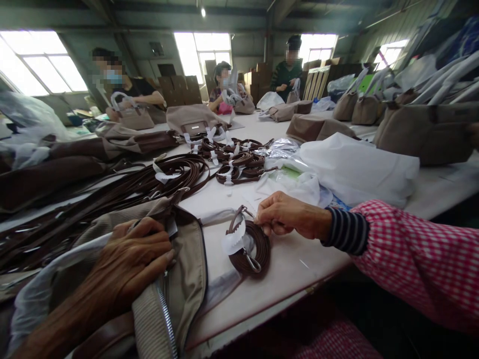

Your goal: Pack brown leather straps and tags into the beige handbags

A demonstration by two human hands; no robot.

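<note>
My left hand [127, 269] lies over a taupe handbag [190, 264] at the table's front left, its fingers bent round the edge by the zipper. The bag's mouth is unzipped and part of its lining shows. To the right of the bag, a brown shoulder strap [262, 249] is rolled into a coil, with a white paper band [234, 242] round one side and a metal snap hook [253, 263] at its front. Thumb and fingers of my right hand [282, 214] pinch the strap's upper end; the exact pinch spot is partly hidden.
Long brown straps [130, 187] are heaped on the left, with several banded coils [239, 159] behind. White wrapping [359, 164] lies to the right, near finished handbags [419, 129]. Across the table [292, 294], three people handle bags.
</note>
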